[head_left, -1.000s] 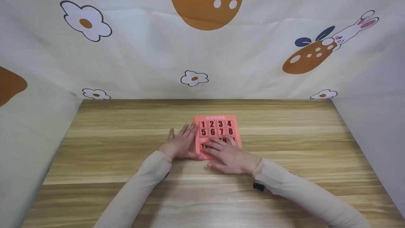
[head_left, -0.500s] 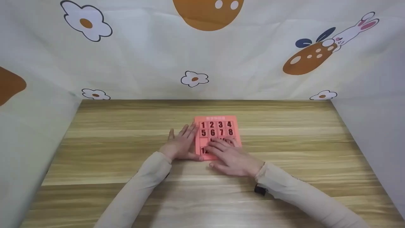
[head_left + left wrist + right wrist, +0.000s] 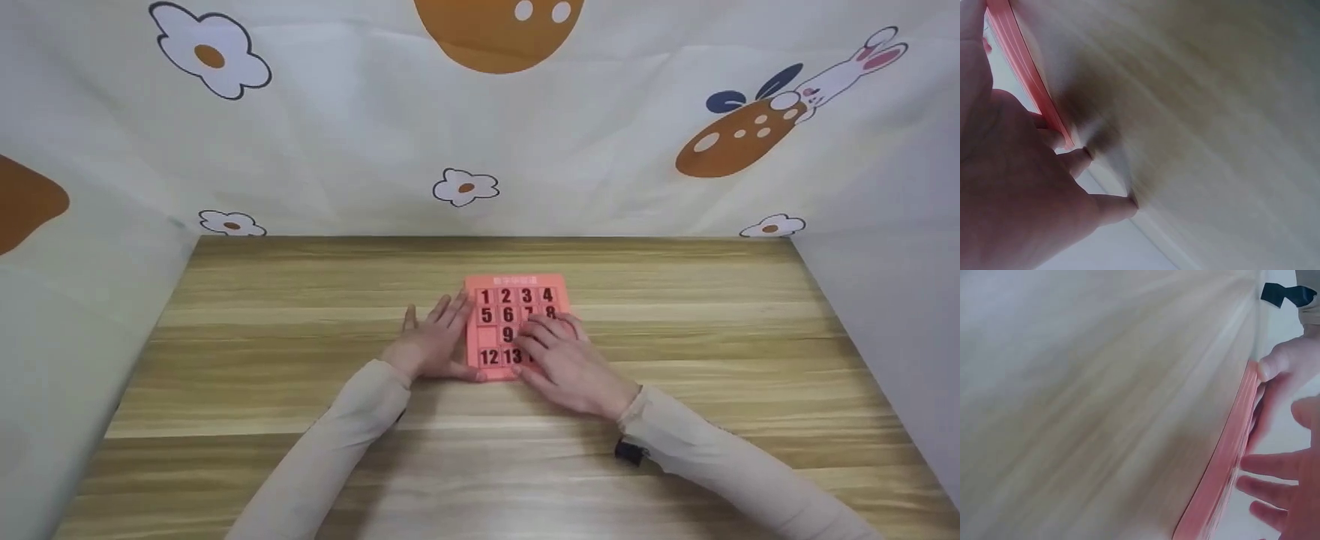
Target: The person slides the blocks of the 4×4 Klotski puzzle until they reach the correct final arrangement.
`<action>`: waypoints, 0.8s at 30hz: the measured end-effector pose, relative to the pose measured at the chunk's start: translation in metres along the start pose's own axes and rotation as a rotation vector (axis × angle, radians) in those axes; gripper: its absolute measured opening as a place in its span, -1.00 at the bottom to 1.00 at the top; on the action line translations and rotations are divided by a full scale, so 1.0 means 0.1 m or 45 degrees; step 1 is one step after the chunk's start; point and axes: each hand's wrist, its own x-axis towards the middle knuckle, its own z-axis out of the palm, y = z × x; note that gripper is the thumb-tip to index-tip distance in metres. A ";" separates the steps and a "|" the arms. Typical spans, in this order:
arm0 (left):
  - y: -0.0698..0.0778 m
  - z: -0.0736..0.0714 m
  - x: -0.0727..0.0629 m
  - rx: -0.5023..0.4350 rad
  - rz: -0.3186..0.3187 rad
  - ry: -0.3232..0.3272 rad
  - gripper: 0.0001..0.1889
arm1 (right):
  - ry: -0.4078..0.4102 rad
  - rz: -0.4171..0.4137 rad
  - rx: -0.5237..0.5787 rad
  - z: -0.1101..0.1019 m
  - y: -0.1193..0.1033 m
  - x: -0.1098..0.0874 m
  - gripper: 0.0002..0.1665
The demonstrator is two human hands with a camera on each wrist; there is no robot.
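Observation:
A pink number slide puzzle [image 3: 514, 281] lies flat on the table, its top edge away from me. In the head view, tiles 1 to 6 show in full, with the 9 tile [image 3: 508, 334] beside a bare slot [image 3: 487, 334] at the left of the third row. Below sit the 12 tile [image 3: 489, 357] and the 13 tile. My left hand [image 3: 433, 346] rests along the frame's left side, fingers extended, thumb at the lower left corner. Over the lower right tiles lies my right hand [image 3: 574, 367], fingertips on them, hiding several numbers. The right wrist view shows the frame's side edge [image 3: 1224, 461].
The wood-grain table [image 3: 300, 300] extends around the puzzle. A pale cloth backdrop [image 3: 360, 135] with printed flowers and a rabbit rises at its far edge, and pale side walls [image 3: 885, 285] flank it. A black strap [image 3: 631, 451] shows at the right sleeve.
The 12 tile has slid down into the bottom row, leaving the slot above it bare. My right hand has shifted right, uncovering 9 and 13. The left hand stays at the frame's side.

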 end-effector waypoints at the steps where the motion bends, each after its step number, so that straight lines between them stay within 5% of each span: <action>1: 0.00 0.00 0.00 0.003 -0.003 -0.002 0.27 | -0.009 0.004 -0.008 0.00 0.00 -0.01 -0.36; 15: 0.00 0.00 -0.01 0.004 0.006 0.002 0.25 | -0.094 -0.090 0.089 0.03 0.04 0.03 -0.33; 24: 0.00 -0.01 -0.01 -0.015 0.012 -0.003 0.27 | 0.071 0.063 0.070 -0.10 0.25 -0.16 -0.43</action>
